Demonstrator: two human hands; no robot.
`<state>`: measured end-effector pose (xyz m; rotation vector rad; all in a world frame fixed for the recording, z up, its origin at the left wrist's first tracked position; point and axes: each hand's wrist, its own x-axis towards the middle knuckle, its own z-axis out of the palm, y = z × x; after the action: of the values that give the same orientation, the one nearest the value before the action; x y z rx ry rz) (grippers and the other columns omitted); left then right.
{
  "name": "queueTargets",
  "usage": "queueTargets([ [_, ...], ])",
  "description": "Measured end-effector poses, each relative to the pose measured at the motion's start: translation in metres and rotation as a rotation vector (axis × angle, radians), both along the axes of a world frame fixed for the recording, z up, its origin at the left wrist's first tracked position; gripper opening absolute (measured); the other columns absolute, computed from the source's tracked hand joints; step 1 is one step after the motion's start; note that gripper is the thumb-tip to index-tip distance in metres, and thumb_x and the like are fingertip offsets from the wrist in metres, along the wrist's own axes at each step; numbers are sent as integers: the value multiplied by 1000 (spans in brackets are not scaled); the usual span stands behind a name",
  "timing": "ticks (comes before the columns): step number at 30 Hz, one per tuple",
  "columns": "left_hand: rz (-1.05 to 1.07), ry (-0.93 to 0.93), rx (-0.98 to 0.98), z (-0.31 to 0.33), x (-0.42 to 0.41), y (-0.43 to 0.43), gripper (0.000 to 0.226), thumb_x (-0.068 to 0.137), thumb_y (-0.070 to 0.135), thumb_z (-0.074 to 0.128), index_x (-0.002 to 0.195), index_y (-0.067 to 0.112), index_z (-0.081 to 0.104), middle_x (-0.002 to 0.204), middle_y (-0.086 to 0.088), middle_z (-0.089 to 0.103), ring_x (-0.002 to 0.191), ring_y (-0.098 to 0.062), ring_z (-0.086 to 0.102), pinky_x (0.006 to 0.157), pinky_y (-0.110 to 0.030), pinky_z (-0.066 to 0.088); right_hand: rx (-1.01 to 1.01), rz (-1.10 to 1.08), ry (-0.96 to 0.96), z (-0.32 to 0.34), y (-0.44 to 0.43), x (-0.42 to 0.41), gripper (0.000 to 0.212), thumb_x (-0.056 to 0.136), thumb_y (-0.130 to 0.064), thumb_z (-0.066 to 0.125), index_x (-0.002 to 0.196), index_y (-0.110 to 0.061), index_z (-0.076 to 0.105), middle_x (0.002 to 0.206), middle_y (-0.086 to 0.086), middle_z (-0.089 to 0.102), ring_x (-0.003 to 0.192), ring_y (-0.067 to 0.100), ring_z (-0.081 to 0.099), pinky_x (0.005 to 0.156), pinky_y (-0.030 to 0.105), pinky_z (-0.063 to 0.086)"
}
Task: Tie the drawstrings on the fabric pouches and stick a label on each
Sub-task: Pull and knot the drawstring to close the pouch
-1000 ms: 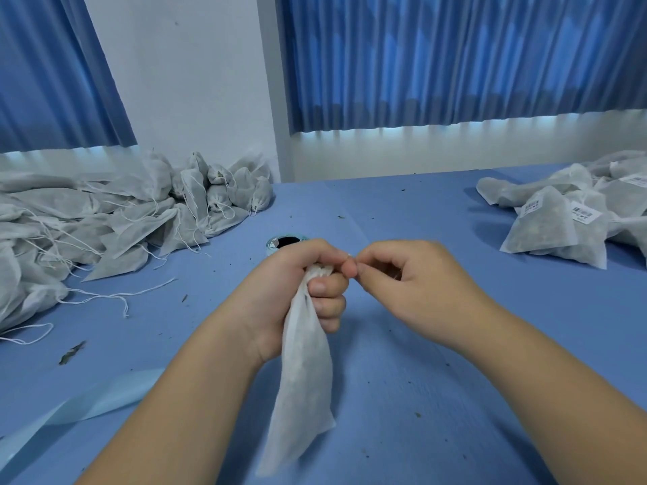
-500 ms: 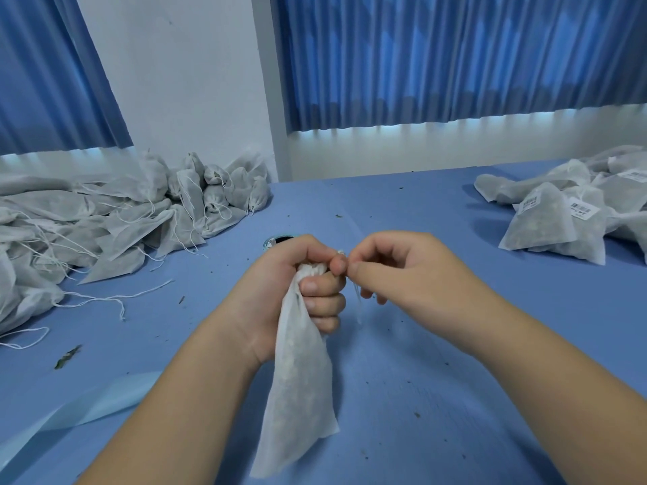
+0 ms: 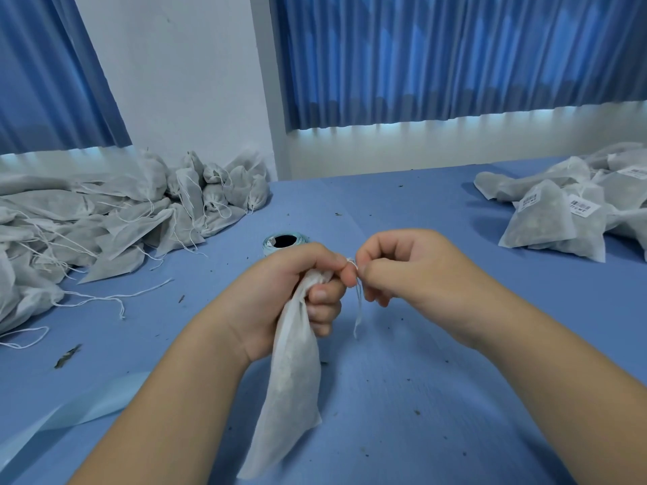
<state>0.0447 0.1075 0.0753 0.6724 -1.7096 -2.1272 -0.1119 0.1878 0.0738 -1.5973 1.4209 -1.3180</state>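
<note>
1. The pouch (image 3: 294, 379) being worked on is a long, narrow bag of thin white non-woven fabric. Its neck is bunched tight and its body hangs slack, with the lower corner reaching the blue table (image 3: 437, 397) in front of the person.
2. The left hand (image 3: 280, 285) has its fingers curled round the gathered neck and grips it, holding the pouch up at the middle of the view.
3. The right hand (image 3: 420, 267) is just beside the left, with thumb and forefinger pinching the thin white drawstring (image 3: 358, 309) at the neck. The string's loose ends dangle between the two hands.
4. Count: one pouch is in hand, and two hands are on it.
5. A heap of unlabelled pouches (image 3: 105, 218) lies on the left side of the table with strings trailing loose. There are too many, too overlapped, to count.
6. A smaller heap of labelled pouches (image 3: 546, 225) lies at the right edge. Two white barcode labels (image 3: 530, 201) show plainly and a third is cut off by the frame. The number of pouches there cannot be told.
7. One pale blue label roll (image 3: 284, 241) lies on the table just beyond the left hand.
8. One pale blue backing strip (image 3: 70, 411) lies across the near left corner.
9. Small dark flecks are scattered over the table.
</note>
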Motion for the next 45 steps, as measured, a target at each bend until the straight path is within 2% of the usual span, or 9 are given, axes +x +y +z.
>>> queueTargets([
  [8, 134, -124, -161, 4, 2, 3, 9, 55, 24, 69, 61, 16, 69, 57, 2, 46, 37, -9, 31, 38, -18, 28, 26, 52, 37, -2, 0, -3, 6, 64, -24, 57, 61, -22, 62, 58, -7, 59, 58, 5, 54, 57, 17, 45],
  [12, 201, -114, -264, 4, 3, 7, 9, 64, 22, 69, 63, 14, 71, 66, 1, 54, 40, -11, 31, 43, -20, 23, 41, 42, 71, -2, -1, -5, 7, 63, -25, 56, 62, -20, 61, 56, -9, 58, 55, 3, 54, 55, 15, 44],
  [16, 242, -156, -356, 3, 3, 10, 24, 51, 29, 74, 68, 12, 71, 62, -9, 39, 48, -17, 25, 54, -33, 15, 70, 28, 118, -2, -1, -7, 7, 62, -26, 55, 62, -21, 61, 56, -11, 58, 53, 0, 53, 52, 10, 41],
  [18, 259, -173, -393, 3, 1, 12, 32, 46, 35, 74, 67, 12, 71, 55, -3, 29, 51, -18, 23, 56, -35, 15, 92, 13, 148, -3, -1, -7, 10, 61, -28, 55, 63, -21, 62, 57, -10, 59, 53, 1, 51, 50, 11, 39],
  [24, 328, -201, -484, -2, -1, 8, 15, 61, 32, 72, 67, 17, 73, 50, 3, 34, 46, -15, 29, 45, -24, 25, 127, -8, 192, -3, -1, -9, 14, 61, -31, 53, 66, -23, 63, 58, -10, 62, 59, 11, 46, 57, 27, 36],
  [28, 299, -168, -446, -2, 2, 4, 28, 65, 33, 73, 75, 7, 72, 68, -7, 50, 45, -13, 35, 42, -21, 29, 128, -13, 178, -4, -2, -9, 13, 62, -34, 54, 67, -26, 63, 59, -9, 63, 60, 12, 50, 62, 31, 40],
  [34, 325, -170, -471, -6, 0, 2, 23, 81, 27, 75, 77, 5, 70, 71, -9, 50, 52, -14, 41, 45, -20, 35, 85, -9, 66, -6, -3, -9, 14, 80, -26, 70, 81, -16, 59, 71, -4, 65, 69, 13, 70, 62, 28, 50],
  [40, 394, -194, -515, -6, -2, 4, 24, 87, 30, 70, 75, 9, 68, 70, -7, 45, 63, -20, 38, 53, -27, 31, 14, -79, -95, -5, -4, -1, 18, 82, -3, 70, 82, -11, 54, 65, 2, 66, 64, 16, 70, 56, 24, 49],
  [45, 426, -208, -569, -6, -5, 8, 27, 90, 31, 67, 64, 23, 69, 59, 0, 46, 56, -16, 40, 56, -28, 31, -70, -194, 81, -8, -5, 1, 16, 81, -6, 68, 84, -21, 62, 66, -5, 67, 61, 18, 66, 59, 35, 50],
])
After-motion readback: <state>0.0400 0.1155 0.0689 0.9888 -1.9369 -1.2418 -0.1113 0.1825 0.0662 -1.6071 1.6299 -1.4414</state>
